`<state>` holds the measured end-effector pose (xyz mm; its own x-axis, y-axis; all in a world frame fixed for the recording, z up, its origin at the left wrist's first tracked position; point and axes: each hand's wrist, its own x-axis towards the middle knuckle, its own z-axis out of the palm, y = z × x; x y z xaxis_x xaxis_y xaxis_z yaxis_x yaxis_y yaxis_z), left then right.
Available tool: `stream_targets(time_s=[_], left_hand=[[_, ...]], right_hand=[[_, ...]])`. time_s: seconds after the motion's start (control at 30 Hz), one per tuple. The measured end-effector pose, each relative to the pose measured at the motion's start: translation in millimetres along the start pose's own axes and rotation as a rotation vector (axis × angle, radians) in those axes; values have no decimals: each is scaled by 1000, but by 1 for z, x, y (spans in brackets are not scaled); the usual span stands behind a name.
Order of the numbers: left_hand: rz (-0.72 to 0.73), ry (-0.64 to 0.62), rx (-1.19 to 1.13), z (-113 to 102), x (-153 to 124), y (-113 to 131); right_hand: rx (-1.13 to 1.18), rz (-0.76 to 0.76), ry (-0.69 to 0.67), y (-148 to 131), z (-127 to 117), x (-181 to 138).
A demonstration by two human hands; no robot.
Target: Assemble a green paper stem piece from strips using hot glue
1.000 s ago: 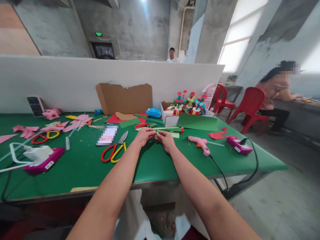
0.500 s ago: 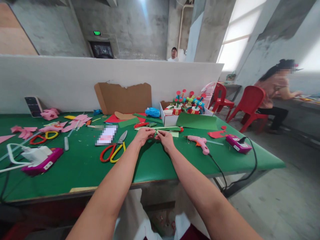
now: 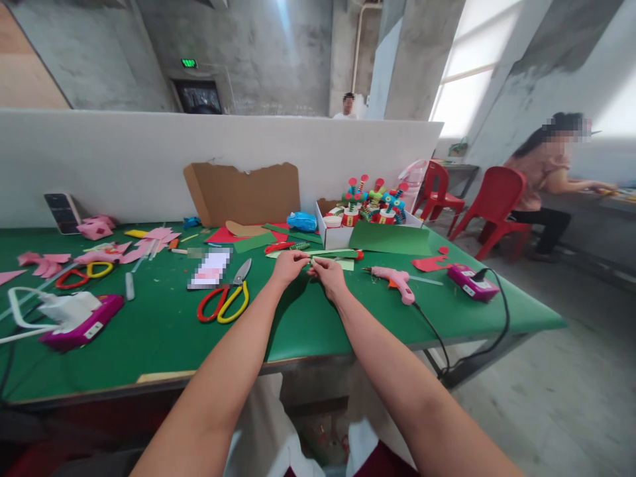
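My left hand (image 3: 288, 266) and my right hand (image 3: 328, 274) meet over the green table (image 3: 308, 324), fingertips pinched together on a small green paper piece (image 3: 312, 263) held between them. Both hands have their fingers closed around it. Green paper strips (image 3: 328, 254) lie just beyond the hands. Red-and-yellow scissors (image 3: 224, 298) lie to the left of my left hand. A pink glue gun (image 3: 395, 279) rests to the right of my right hand.
A white box (image 3: 342, 235) of colourful paper figures stands behind, next to a cardboard sheet (image 3: 243, 193). Pink paper scraps, second scissors (image 3: 82, 273) and a magenta power strip (image 3: 82, 321) lie left; another strip (image 3: 472, 281) lies right. A person sits on red chairs (image 3: 497, 205) at right.
The hands stay pinched on the small green piece with only slight finger shifts; the view has drifted a little.
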<state>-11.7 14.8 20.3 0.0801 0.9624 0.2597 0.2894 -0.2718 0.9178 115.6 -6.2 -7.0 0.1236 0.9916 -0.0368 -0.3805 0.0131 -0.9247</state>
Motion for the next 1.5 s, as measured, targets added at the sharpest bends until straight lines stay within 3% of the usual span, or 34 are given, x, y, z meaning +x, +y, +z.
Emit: stream_targets(time_s=[0.6, 0.9, 1.07, 1.23, 1.4, 1.5], left_hand=[[488, -203, 505, -2, 1, -4], [564, -229, 616, 2, -2, -5], [573, -227, 581, 6, -6, -1], [477, -180, 411, 7, -10, 4], [155, -50, -2, 4, -7, 3], [2, -39, -221, 2, -6, 4]], right_hand=[[53, 4, -23, 0, -5, 0], [166, 98, 32, -12, -4, -5], [255, 59, 61, -14, -5, -4], [265, 51, 52, -13, -8, -3], [243, 15, 11, -14, -6, -5], [220, -22, -14, -14, -2, -7]])
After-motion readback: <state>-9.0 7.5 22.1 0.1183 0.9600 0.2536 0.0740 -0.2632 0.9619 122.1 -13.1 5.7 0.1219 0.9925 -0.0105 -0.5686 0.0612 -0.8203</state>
